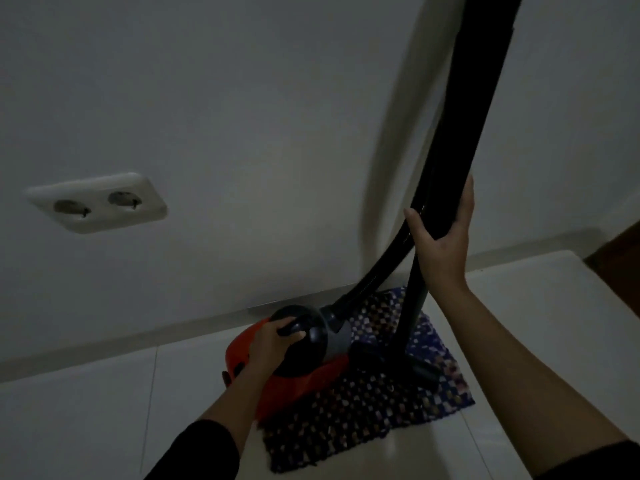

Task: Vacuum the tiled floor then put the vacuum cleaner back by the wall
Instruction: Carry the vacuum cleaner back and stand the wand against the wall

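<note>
Red vacuum cleaner [298, 386] (black hose [381, 268]).

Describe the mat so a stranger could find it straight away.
Start at the white wall and follow it down to the pale tiled floor. There, partly hidden by the red vacuum cleaner, lies the mat: the only patterned thing, dark blue with small pale checks.

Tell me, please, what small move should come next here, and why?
Probably loosen the left hand from the handle: the red vacuum body seems to sit already on the patterned mat beside the wall, while the right hand holds the black tube upright.
</note>
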`<state>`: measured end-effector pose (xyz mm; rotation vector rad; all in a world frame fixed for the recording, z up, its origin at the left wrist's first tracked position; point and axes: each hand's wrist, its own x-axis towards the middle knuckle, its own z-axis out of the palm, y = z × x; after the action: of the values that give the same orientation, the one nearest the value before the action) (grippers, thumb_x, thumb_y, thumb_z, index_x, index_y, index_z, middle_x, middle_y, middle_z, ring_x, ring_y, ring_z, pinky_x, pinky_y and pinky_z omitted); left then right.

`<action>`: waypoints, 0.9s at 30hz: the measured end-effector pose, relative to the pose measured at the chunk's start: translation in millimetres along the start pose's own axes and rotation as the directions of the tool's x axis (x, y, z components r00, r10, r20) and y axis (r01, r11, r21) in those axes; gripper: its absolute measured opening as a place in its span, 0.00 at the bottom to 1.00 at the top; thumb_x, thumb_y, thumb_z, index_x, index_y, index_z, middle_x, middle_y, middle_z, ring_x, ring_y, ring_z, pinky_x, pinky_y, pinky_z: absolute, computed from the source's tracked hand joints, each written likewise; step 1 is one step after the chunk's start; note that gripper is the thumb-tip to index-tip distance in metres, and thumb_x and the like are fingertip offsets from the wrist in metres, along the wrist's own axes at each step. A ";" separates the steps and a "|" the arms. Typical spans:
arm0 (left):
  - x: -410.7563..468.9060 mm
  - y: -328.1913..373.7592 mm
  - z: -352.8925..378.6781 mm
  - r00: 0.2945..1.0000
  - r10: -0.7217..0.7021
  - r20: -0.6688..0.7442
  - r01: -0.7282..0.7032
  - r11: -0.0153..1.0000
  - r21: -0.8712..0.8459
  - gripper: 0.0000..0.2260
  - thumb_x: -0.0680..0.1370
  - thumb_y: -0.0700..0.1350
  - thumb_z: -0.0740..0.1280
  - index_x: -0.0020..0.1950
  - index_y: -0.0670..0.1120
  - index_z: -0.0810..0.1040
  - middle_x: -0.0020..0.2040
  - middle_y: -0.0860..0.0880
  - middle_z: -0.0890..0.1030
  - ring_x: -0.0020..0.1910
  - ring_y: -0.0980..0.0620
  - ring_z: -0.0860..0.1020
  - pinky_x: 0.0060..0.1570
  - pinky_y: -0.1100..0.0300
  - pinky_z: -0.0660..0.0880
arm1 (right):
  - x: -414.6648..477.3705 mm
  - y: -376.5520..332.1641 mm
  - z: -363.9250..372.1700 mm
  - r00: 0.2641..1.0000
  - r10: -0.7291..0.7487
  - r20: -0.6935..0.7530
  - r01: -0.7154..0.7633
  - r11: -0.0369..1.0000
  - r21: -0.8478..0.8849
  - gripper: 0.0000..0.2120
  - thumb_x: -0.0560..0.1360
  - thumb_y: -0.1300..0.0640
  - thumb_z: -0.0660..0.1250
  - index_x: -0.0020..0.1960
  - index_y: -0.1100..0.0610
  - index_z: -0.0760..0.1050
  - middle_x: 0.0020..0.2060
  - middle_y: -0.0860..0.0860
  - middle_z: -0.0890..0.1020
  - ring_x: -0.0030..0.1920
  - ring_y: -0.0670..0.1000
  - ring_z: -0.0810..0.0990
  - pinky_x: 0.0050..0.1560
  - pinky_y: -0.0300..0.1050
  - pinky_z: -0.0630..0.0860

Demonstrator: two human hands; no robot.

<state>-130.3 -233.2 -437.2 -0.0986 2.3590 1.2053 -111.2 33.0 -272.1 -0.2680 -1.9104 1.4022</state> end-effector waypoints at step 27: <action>67.9 -0.8 71.4 0.997 0.071 -0.029 -0.059 0.951 0.305 0.24 0.80 0.38 0.59 0.76 0.46 0.61 0.65 0.37 0.75 0.60 0.40 0.76 0.55 0.57 0.72 | -25.0 87.3 10.7 0.983 -0.158 0.095 0.154 0.987 0.050 0.24 0.76 0.37 0.61 0.70 0.28 0.58 0.46 0.60 0.79 0.42 0.56 0.75 0.46 0.53 0.74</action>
<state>-162.1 -167.8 -503.6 0.0594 2.5701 0.8605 -122.4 44.4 -362.2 -0.0272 -1.9337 1.3716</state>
